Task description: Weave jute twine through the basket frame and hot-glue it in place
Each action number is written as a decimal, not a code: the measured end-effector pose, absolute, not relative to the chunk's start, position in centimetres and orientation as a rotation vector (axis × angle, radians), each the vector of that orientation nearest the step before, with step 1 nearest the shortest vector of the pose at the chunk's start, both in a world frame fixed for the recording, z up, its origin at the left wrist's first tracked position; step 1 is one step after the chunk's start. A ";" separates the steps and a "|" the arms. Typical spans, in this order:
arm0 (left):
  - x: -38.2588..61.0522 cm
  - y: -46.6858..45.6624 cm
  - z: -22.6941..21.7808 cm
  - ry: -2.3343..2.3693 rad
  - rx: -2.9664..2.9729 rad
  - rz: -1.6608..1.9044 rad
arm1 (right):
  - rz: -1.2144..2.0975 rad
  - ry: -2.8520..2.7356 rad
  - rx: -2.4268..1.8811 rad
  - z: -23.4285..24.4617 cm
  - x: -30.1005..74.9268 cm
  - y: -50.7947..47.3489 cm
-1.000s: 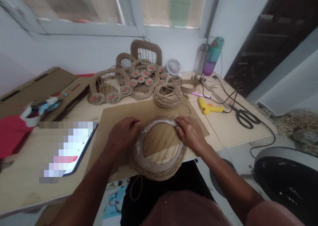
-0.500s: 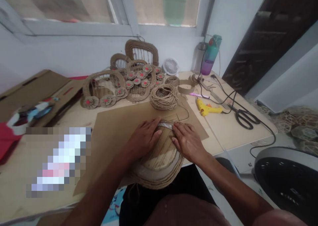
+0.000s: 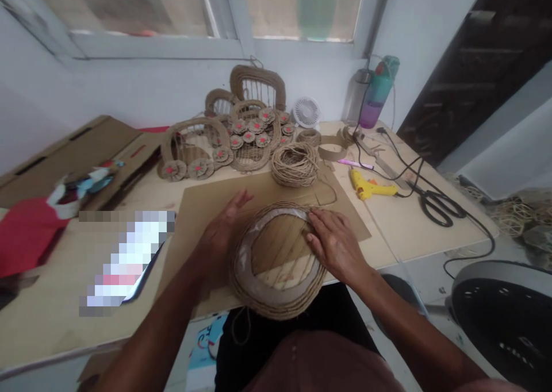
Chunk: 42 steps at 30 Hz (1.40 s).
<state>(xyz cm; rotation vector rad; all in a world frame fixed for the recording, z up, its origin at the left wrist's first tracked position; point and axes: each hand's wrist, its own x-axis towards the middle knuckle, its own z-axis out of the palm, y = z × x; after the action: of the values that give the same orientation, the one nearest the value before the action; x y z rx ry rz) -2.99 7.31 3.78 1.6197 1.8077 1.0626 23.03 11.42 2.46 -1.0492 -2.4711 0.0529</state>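
A round cardboard frame wrapped in jute twine lies at the near edge of the wooden table, on a brown cardboard sheet. Thin twine strands run across its open middle. My left hand lies against the frame's left rim, fingers stretched out and apart. My right hand presses flat on the frame's upper right rim, fingers extended. A loose end of twine hangs below the frame over my lap.
A ball of jute twine sits behind the frame. Finished twine baskets with red-centred rosettes stand at the back. A yellow glue gun, black scissors, cables, a small white fan and a bottle lie right. A blurred flat device lies left.
My left hand has slid from the frame's top back to its left rim, and the fingers have spread. My right hand stays on the upper right rim. The camera view shifted slightly.
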 end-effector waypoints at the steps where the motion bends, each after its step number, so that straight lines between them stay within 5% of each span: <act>1: -3.1 6.8 3.6 1.814 1.640 1.029 | 0.046 -2.472 -1.046 2.4 23.0 11.4; 12: -3.2 3.6 -0.4 1.856 2.380 0.478 | -0.037 -2.526 -1.077 1.6 22.5 11.1; 22: -4.2 2.5 1.2 1.808 1.644 1.094 | 0.163 -2.347 -0.990 2.0 24.2 11.4; 32: -2.0 -3.3 0.0 2.028 2.165 0.709 | 0.119 -2.426 -1.077 1.6 24.6 9.9; 42: -1.5 -3.8 0.3 2.107 1.822 0.938 | 0.220 -2.241 -1.039 2.1 24.6 10.8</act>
<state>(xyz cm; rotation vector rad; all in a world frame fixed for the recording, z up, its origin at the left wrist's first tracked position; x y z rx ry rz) -1.53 -3.81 0.35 1.8223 2.1071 0.9377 24.57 10.79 2.06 -1.0385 -2.2414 0.2203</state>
